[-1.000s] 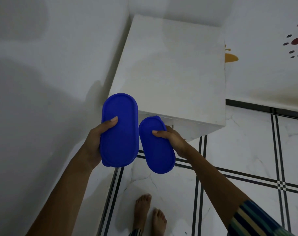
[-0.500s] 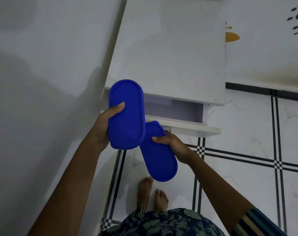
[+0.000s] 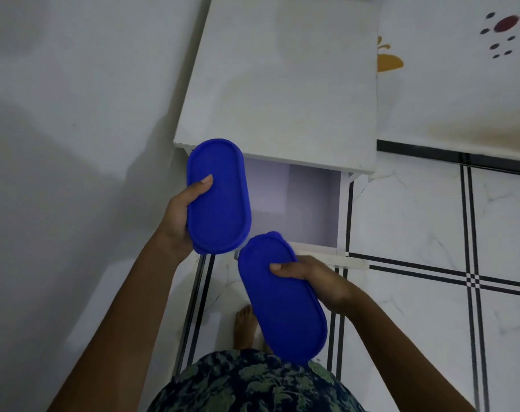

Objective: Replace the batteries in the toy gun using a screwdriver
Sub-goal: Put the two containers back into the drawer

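My left hand (image 3: 180, 214) grips a blue oval lidded container (image 3: 218, 197) by its left edge, thumb on the lid, over the left end of an open drawer (image 3: 300, 203). My right hand (image 3: 315, 278) holds a second blue oval container (image 3: 282, 298) from its right side, lower and nearer my body. The two containers are close together and I cannot tell whether they touch. No toy gun, screwdriver or batteries are in sight.
A white cabinet (image 3: 282, 84) stands in the wall corner, its top drawer pulled out toward me with a pale inside showing nothing. A white wall (image 3: 74, 114) runs along the left. Tiled floor with black lines (image 3: 431, 263) spreads right; my bare foot (image 3: 245, 325) stands below.
The drawer has slid further out of the cabinet. The container in my right hand has come down toward my body, while my left hand's container has shifted up over the drawer.
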A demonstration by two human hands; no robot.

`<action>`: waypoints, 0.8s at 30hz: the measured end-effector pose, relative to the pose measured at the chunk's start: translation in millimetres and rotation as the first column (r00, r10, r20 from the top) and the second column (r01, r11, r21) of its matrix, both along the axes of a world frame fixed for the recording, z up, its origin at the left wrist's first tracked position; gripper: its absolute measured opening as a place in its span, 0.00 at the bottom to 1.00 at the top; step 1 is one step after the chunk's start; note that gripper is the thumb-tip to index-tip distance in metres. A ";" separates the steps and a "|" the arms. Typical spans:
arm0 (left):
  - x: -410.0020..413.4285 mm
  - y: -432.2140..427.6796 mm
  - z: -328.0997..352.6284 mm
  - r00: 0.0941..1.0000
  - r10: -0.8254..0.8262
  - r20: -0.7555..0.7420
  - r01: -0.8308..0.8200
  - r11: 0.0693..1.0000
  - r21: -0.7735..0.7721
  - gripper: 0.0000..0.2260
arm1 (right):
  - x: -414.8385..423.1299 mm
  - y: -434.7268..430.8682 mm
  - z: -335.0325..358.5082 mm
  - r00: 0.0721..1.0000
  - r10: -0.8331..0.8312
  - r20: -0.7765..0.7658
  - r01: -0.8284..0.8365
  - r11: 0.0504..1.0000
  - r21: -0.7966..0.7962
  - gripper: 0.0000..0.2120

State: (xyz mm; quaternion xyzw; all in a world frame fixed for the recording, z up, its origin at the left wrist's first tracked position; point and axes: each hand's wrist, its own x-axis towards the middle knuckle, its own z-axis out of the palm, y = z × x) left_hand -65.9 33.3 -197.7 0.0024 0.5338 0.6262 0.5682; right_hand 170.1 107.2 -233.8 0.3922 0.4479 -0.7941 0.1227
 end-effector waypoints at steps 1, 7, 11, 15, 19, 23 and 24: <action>-0.1 0.6 -0.1 1.000 0.019 0.005 -0.019 1.000 0.006 0.15 | 3.8 4.2 3.5 0.998 -0.057 -0.015 0.056 0.998 -0.036 0.23; 5.9 0.7 -9.0 1.000 -0.009 0.001 0.009 0.999 -0.034 0.18 | 3.0 28.4 4.6 0.943 -0.330 -0.029 0.325 0.938 -0.122 0.26; 8.1 1.7 -14.2 1.000 -0.026 -0.007 0.025 0.998 -0.057 0.20 | -9.5 36.0 1.2 0.919 -0.393 -0.039 0.387 0.916 -0.107 0.28; 6.5 12.2 -18.2 0.998 -0.068 -0.011 0.066 0.993 -0.094 0.18 | -19.6 51.8 -2.9 0.871 -0.488 -0.058 0.482 0.871 -0.093 0.25; 4.3 26.9 -25.8 0.989 -0.147 -0.037 0.142 0.985 -0.098 0.14 | -28.1 70.4 -8.7 0.802 -0.595 -0.055 0.597 0.802 0.026 0.25; 4.6 39.8 -38.2 0.964 -0.233 -0.126 0.214 0.966 -0.146 0.17 | -31.1 79.7 -13.8 0.782 -0.620 -0.055 0.618 0.763 0.188 0.19; 4.2 42.4 -42.7 0.947 -0.276 -0.167 0.249 0.954 -0.165 0.18 | -31.2 80.3 -14.9 0.781 -0.622 -0.055 0.617 0.757 0.215 0.17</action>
